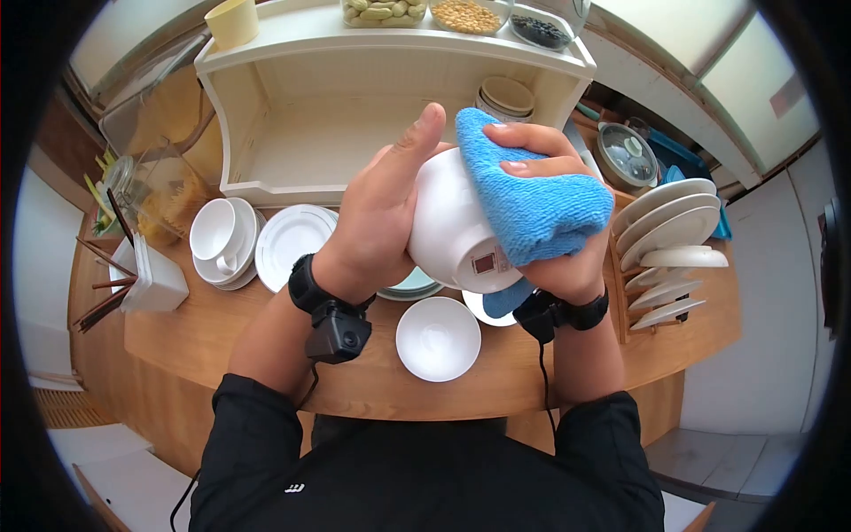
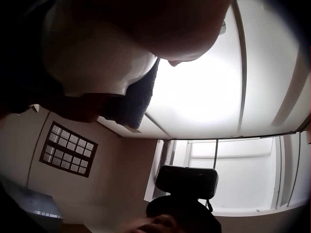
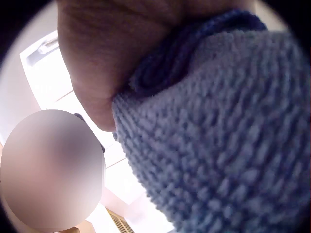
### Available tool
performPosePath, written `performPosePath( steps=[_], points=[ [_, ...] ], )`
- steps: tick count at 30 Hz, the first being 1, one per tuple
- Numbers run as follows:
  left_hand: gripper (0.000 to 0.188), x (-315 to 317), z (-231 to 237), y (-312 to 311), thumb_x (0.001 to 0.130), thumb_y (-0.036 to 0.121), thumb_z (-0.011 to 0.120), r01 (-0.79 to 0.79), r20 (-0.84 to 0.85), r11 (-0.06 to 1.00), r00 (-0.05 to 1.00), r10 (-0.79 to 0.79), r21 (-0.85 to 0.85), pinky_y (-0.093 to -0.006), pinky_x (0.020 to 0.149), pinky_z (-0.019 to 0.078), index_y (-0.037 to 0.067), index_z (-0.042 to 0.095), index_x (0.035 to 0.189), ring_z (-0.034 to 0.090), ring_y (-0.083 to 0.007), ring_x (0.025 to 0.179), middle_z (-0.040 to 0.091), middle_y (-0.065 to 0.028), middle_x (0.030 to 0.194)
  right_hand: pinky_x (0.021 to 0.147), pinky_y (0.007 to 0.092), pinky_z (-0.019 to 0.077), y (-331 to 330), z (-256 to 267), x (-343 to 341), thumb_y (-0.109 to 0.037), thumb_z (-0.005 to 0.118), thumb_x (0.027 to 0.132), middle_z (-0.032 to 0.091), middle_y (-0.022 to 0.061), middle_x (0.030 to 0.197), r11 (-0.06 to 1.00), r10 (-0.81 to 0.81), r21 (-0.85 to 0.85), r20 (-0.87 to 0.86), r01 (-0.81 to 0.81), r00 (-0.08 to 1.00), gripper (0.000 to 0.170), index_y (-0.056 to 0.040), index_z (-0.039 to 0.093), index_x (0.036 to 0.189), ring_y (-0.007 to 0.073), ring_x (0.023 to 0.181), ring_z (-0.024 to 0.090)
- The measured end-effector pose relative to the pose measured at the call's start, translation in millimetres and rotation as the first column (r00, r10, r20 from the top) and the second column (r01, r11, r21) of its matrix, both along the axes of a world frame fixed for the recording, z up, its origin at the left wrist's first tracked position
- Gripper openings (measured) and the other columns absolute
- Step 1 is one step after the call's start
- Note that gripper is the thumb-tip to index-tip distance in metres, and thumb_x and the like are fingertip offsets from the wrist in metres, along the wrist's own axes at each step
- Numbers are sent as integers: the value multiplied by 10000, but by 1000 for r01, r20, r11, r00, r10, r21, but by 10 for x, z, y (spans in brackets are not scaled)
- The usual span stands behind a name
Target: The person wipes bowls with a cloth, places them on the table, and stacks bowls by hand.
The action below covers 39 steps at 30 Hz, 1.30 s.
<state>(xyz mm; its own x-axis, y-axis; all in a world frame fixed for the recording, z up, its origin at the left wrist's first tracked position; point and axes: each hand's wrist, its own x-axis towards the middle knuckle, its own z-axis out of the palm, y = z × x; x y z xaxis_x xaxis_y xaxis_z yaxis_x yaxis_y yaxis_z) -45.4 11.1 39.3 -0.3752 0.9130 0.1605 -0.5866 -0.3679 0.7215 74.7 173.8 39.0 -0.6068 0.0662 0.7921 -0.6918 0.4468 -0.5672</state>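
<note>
In the head view, a white bowl (image 1: pixel 443 213) is held up tilted on its side above the table, with its foot and a small square mark turned toward the viewer. My left hand (image 1: pixel 377 208) grips it from the left, thumb raised, the other fingers hidden behind it. A folded blue terry cloth (image 1: pixel 541 199) is held in my right hand (image 1: pixel 574 273) and lies against the bowl's right side. The right wrist view is largely filled by the cloth (image 3: pixel 223 136). The bowl (image 2: pixel 92 58) looks dark in the left wrist view.
Below the hands, another white bowl (image 1: pixel 438 339) stands on the wooden table (image 1: pixel 355 381). Stacked plates (image 1: pixel 292 239) and a cup (image 1: pixel 215 232) are at left, beside a chopstick holder (image 1: pixel 158 277). A dish rack with plates (image 1: pixel 667 222) is at right; a white shelf (image 1: pixel 301 66) stands behind.
</note>
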Motion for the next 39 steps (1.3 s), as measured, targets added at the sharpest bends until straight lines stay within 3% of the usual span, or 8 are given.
performPosePath(
  steps=[3, 11, 18, 24, 30, 34, 38, 39],
  points=[
    [675, 9, -73, 1, 1121, 559, 420, -65, -22, 996, 998, 66, 59, -333, 878, 595, -61, 670, 1220, 742, -208, 982, 749, -158, 1115, 1099, 425, 485, -89, -98, -29, -176, 869, 636, 625, 239, 1442, 912, 74, -405, 14, -62, 997, 663, -5, 718, 1258, 302, 1280, 638],
    [752, 104, -94, 57, 1115, 607, 343, -98, 203, 970, 978, 53, 223, -388, 1025, 552, -57, 631, 1317, 717, -274, 1121, 729, -189, 1233, 1118, 423, 465, -365, -338, -130, -192, 863, 725, 559, 217, 1509, 921, -332, -279, -197, 272, 923, 730, 8, 622, 1385, 284, 1320, 599],
    [728, 170, -103, 107, 1091, 573, 364, -65, 278, 988, 960, 23, 142, -437, 1094, 510, -54, 595, 1381, 688, -319, 1193, 701, -196, 1308, 1050, 334, 514, -138, -54, 9, -67, 812, 747, 637, 145, 1428, 909, -79, -406, 43, 90, 996, 660, 45, 643, 1376, 198, 1235, 641],
    [723, -109, -67, 106, 1053, 605, 445, 208, 172, 976, 961, -215, 60, -386, 972, 586, -47, 624, 1307, 743, -261, 1033, 733, -183, 1213, 985, 316, 550, -78, 94, 75, -13, 787, 737, 684, 142, 1371, 987, 30, -159, 206, 3, 978, 538, 58, 701, 1263, 184, 1121, 691],
    [583, 36, -148, 153, 1113, 495, 432, -229, 151, 970, 965, 215, 80, -394, 981, 577, -22, 642, 1280, 736, -261, 1056, 745, -168, 1182, 999, 328, 545, -399, -243, -138, -67, 756, 854, 675, 149, 1349, 720, 19, -694, 15, -3, 1000, 545, 57, 613, 1365, 187, 1128, 680],
    [623, 128, -315, 232, 1098, 544, 424, -410, 169, 901, 907, 387, 141, -404, 979, 571, -9, 641, 1288, 724, -274, 1081, 734, -173, 1215, 1130, 390, 465, -581, -401, -216, -223, 686, 907, 631, 168, 1398, 691, -124, -717, 3, 88, 992, 582, 20, 546, 1418, 243, 1264, 617],
    [691, -30, -292, 238, 1074, 577, 396, -261, 103, 960, 963, 250, 106, -426, 1047, 541, -19, 625, 1339, 704, -309, 1148, 714, -186, 1270, 1097, 378, 493, -309, -234, -103, -182, 694, 899, 641, 158, 1389, 761, -6, -641, 148, 101, 989, 574, 20, 555, 1418, 228, 1229, 638],
    [694, -111, -261, 200, 1076, 559, 384, -65, 168, 990, 985, 44, 124, -403, 1048, 536, -37, 626, 1339, 712, -279, 1136, 727, -190, 1249, 1067, 369, 520, -154, -190, -66, -152, 704, 885, 646, 160, 1400, 817, 9, -567, 197, 107, 980, 568, 27, 576, 1408, 232, 1204, 661]
  ],
)
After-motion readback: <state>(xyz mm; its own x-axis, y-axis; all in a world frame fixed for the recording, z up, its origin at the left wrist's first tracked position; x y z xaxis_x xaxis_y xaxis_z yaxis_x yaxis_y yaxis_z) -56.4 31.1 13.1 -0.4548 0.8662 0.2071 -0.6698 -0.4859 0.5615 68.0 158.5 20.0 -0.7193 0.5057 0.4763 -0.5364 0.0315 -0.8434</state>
